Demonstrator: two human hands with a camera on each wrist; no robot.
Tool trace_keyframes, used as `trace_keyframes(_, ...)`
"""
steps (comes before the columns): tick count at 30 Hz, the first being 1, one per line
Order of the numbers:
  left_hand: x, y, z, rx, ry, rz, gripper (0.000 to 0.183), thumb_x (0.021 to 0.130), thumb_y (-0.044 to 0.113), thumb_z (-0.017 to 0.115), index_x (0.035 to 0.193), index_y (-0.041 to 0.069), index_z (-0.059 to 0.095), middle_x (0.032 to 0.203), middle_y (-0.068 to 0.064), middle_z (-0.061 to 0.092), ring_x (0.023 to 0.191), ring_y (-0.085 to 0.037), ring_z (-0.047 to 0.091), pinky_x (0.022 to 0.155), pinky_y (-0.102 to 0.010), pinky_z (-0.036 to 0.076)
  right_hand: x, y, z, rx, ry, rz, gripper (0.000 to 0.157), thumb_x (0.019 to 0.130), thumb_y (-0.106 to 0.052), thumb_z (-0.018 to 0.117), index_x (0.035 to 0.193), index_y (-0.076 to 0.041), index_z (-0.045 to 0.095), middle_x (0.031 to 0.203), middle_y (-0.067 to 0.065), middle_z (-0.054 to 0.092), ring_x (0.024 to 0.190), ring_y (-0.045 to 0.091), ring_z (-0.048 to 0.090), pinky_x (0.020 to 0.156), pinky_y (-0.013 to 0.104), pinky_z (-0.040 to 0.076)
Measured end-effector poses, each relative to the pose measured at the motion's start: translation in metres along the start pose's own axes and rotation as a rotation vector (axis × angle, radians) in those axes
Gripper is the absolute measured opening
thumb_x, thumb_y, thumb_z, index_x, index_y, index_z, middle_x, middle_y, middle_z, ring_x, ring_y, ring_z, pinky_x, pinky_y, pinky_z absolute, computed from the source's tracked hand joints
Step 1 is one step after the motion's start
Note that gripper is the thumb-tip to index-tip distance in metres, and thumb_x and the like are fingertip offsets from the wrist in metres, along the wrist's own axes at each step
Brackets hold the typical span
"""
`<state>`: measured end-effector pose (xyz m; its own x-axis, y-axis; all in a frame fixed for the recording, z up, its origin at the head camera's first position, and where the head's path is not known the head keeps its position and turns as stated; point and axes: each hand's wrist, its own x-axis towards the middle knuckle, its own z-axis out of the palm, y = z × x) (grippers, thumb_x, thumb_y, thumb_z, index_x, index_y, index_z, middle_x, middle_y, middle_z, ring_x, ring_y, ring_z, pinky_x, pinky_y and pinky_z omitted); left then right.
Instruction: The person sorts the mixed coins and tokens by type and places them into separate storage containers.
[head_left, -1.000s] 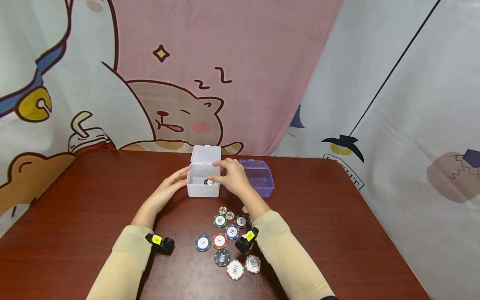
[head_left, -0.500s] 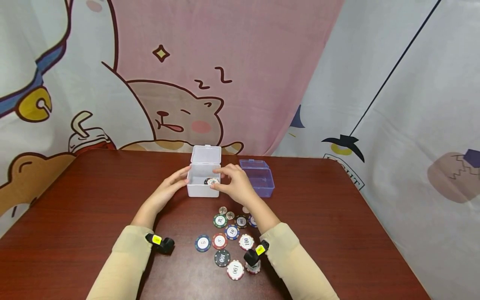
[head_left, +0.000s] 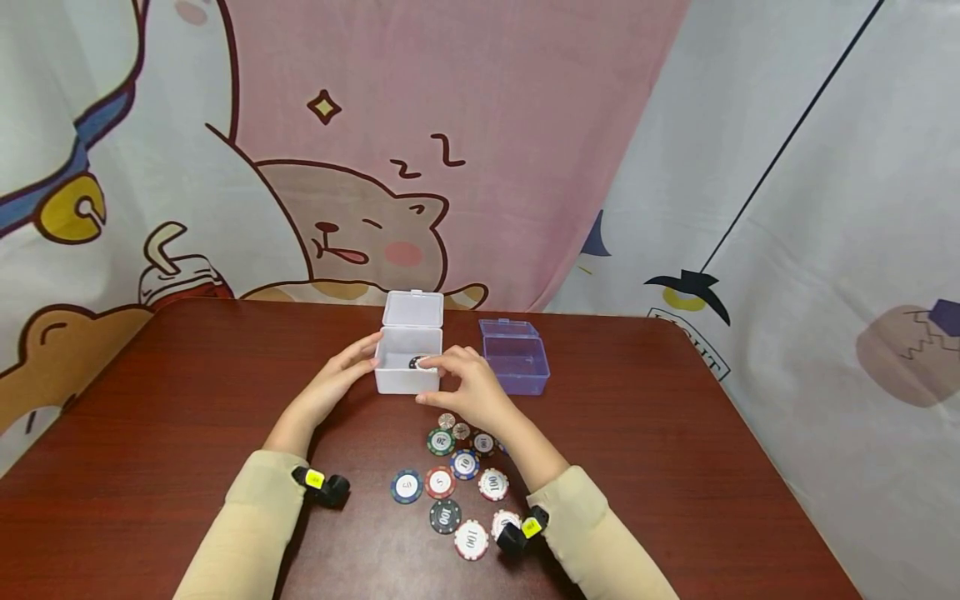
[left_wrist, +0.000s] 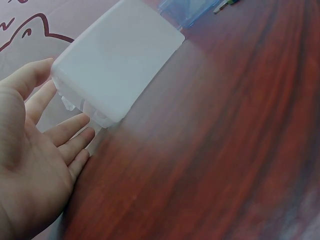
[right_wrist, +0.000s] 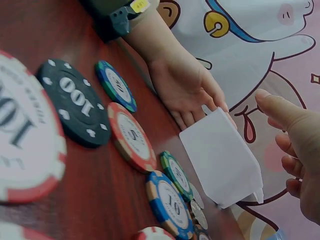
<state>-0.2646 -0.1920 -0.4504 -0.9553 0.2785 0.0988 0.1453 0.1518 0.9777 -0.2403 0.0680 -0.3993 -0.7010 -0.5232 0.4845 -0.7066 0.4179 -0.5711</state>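
Note:
A white plastic box [head_left: 407, 382] stands with its lid [head_left: 413, 309] raised at the back. My left hand [head_left: 337, 379] rests its extended fingertips against the box's left side; in the left wrist view those fingers [left_wrist: 75, 132] reach the box edge. Over the box's front right corner is my right hand [head_left: 472, 387], thumb and fingers spread apart with nothing between them. Its index finger overlaps the poker chips inside, where a black-and-white chip [head_left: 414, 363] shows. The right wrist view has the thumb [right_wrist: 280, 107] well clear of the box.
A translucent purple-blue box [head_left: 517, 364] with its lid up stands to the right. Several poker chips lie in front, including a red one [head_left: 439, 482], a black one [head_left: 446, 517] and a white one [head_left: 471, 540]. Small metallic discs [head_left: 447, 421] lie nearer the boxes.
My right hand has drawn back from inside the white box toward its front right corner, and the thumb has come out below the rim. The left hand has stayed put.

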Motion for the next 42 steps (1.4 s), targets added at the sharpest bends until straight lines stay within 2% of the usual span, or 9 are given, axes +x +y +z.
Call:
trace_keyframes(2,0.0,0.002,0.001,-0.005,-0.001,-0.003,0.052,0.1,0.018,0.05,0.149,0.013,0.034,0.148,-0.019,0.035,0.135,-0.036,0.029,0.106,-0.062,0.014,-0.003,-0.002,0.001,0.001,-0.009,-0.007,0.045,0.07,-0.022,0.086,0.11,-0.008,0.071,0.082,-0.004,0.055,0.081,0.025,0.05,0.071,0.042,0.044)
trace_keyframes(8,0.0,0.003,0.002,-0.011,-0.003,0.002,0.052,0.1,0.016,0.05,0.149,0.012,0.034,0.148,-0.02,0.036,0.134,-0.036,0.03,0.107,-0.06,0.015,-0.012,-0.005,0.004,-0.006,-0.046,-0.023,0.046,0.071,-0.026,0.086,0.112,-0.01,0.071,0.083,-0.007,0.053,0.082,0.015,0.047,0.072,0.039,0.043)
trace_keyframes(13,0.0,0.001,0.0,-0.004,0.004,0.009,0.051,0.1,0.017,0.05,0.149,0.013,0.035,0.147,-0.018,0.037,0.134,-0.034,0.031,0.107,-0.06,0.015,-0.018,-0.009,0.007,0.004,-0.093,-0.013,0.046,0.072,-0.028,0.085,0.113,-0.013,0.071,0.089,-0.003,0.058,0.087,0.021,0.051,0.076,0.03,0.039)
trace_keyframes(19,0.0,0.0,0.0,0.002,0.005,-0.009,0.051,0.1,0.021,0.05,0.149,0.016,0.035,0.148,-0.016,0.037,0.135,-0.034,0.031,0.106,-0.062,0.014,-0.025,-0.013,0.009,0.028,-0.165,0.009,0.047,0.072,-0.03,0.085,0.113,-0.012,0.071,0.092,0.006,0.062,0.09,0.023,0.052,0.077,0.032,0.039)
trace_keyframes(24,0.0,-0.002,0.0,-0.006,0.005,-0.018,0.052,0.1,0.022,0.051,0.149,0.016,0.036,0.148,-0.016,0.037,0.135,-0.034,0.031,0.106,-0.062,0.014,-0.032,-0.014,0.013,0.052,-0.217,-0.001,0.048,0.073,-0.03,0.084,0.113,-0.009,0.071,0.092,0.007,0.062,0.089,0.022,0.052,0.075,0.036,0.045)
trace_keyframes(32,-0.001,-0.001,0.001,-0.007,0.008,-0.015,0.052,0.1,0.023,0.052,0.149,0.016,0.036,0.148,-0.015,0.037,0.135,-0.032,0.03,0.107,-0.06,0.014,-0.045,-0.012,0.019,0.011,-0.296,-0.047,0.047,0.073,-0.033,0.084,0.114,-0.013,0.071,0.094,-0.002,0.063,0.09,0.011,0.051,0.082,0.028,0.037)
trace_keyframes(42,-0.001,0.001,0.001,-0.017,0.004,0.0,0.052,0.1,0.021,0.051,0.149,0.016,0.036,0.148,-0.017,0.037,0.135,-0.032,0.03,0.108,-0.058,0.015,-0.054,-0.011,0.027,0.036,-0.376,-0.02,0.048,0.071,-0.034,0.085,0.114,-0.018,0.071,0.096,-0.009,0.061,0.092,0.006,0.049,0.083,0.023,0.036)
